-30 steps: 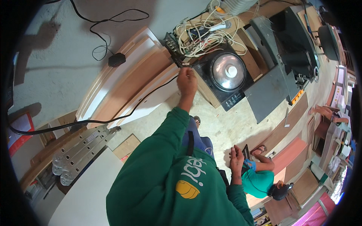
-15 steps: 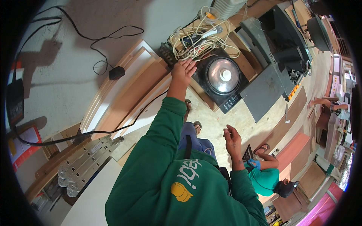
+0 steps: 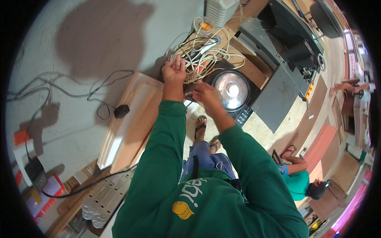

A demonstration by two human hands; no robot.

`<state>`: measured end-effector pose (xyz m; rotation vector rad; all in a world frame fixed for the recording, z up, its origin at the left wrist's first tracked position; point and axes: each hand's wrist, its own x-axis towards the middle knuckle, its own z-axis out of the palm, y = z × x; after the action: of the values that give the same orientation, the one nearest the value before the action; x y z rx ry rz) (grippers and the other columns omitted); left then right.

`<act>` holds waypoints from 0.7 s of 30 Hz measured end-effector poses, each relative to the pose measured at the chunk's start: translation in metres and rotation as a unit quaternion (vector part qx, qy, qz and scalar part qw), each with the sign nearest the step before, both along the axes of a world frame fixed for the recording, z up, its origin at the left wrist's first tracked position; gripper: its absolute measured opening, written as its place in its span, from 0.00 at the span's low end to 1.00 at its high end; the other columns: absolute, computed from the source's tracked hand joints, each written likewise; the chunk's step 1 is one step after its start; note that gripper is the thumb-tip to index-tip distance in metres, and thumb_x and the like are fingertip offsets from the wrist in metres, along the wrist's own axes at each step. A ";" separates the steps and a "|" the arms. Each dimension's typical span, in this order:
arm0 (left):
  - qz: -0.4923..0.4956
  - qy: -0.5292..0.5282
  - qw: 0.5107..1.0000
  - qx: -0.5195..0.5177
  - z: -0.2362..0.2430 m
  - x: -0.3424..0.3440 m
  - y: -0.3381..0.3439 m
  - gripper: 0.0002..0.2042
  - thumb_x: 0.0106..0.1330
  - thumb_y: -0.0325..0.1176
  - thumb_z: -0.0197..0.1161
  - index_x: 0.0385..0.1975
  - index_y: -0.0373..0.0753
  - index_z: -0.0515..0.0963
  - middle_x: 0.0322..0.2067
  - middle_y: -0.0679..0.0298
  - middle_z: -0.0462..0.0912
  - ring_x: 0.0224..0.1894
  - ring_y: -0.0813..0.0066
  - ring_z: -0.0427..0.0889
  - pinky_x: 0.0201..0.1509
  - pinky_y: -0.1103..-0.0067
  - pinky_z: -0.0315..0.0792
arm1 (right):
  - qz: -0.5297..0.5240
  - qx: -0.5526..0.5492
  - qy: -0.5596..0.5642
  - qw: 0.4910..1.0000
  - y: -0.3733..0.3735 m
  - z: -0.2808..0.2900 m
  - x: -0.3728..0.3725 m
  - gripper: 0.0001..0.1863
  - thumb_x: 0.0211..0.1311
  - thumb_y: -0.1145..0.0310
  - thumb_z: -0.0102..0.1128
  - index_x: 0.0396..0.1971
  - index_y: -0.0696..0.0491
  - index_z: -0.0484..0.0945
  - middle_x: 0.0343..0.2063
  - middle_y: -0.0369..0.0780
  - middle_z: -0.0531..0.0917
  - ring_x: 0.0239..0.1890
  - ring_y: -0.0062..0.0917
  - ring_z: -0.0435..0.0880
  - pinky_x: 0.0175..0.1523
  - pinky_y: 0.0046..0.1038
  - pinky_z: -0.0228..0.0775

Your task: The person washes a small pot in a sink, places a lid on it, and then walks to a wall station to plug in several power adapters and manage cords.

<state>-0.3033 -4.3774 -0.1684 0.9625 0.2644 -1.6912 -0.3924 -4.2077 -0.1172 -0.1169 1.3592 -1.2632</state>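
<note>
My left hand (image 3: 174,71) is at the left side of a tangle of cream cables (image 3: 196,59), its fingers slightly bent and apart. My right hand (image 3: 203,92) is below the tangle, fingers curled together near a black cord (image 3: 190,104); what they hold is hidden. Just right of my right hand, a metal pot with a glass-and-steel lid (image 3: 231,91) sits on a black induction cooker (image 3: 242,116). A small clear tub with an orange item (image 3: 203,26) stands behind the cables.
Stacked boards (image 3: 131,119) lean by the wall at left, near dark cords and a plug block (image 3: 121,111). A black cabinet with a grey panel (image 3: 274,101) stands at right. A co-worker in green (image 3: 297,184) crouches at lower right; another person (image 3: 349,87) is farther back.
My right hand has risen from low on the right to beside my left hand at the cables. My left hand has shifted left along the tangle. The view has turned toward the wall.
</note>
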 end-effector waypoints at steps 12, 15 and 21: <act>-0.078 -0.168 0.982 0.039 0.004 -0.003 -0.047 0.18 0.80 0.51 0.46 0.56 0.44 0.69 0.51 0.59 0.80 0.47 0.68 0.87 0.51 0.70 0.84 | -0.154 0.226 0.218 0.937 -0.101 -0.084 0.047 0.32 0.59 0.42 0.66 0.36 0.63 0.83 0.31 0.44 0.85 0.38 0.33 0.82 0.48 0.37 0.71; -0.083 -0.185 0.975 0.086 0.009 -0.011 -0.053 0.15 0.80 0.48 0.47 0.50 0.44 0.72 0.38 0.66 0.83 0.37 0.73 0.85 0.44 0.74 0.84 | -0.153 0.257 0.261 0.918 -0.118 -0.094 0.032 0.31 0.52 0.46 0.69 0.36 0.65 0.83 0.35 0.50 0.86 0.41 0.41 0.84 0.50 0.39 0.73; -0.122 -0.215 0.968 0.051 0.027 -0.011 -0.067 0.11 0.78 0.42 0.51 0.46 0.44 0.77 0.38 0.69 0.84 0.31 0.77 0.84 0.35 0.79 0.82 | -0.162 0.077 0.279 0.943 -0.174 -0.095 0.015 0.17 0.49 0.62 0.65 0.32 0.62 0.82 0.33 0.54 0.86 0.38 0.48 0.86 0.46 0.48 0.75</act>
<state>-0.3139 -4.4446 -0.1411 1.4565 -0.0601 -1.6479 -0.3772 -4.3814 -0.2124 -0.1546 2.0266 -1.4509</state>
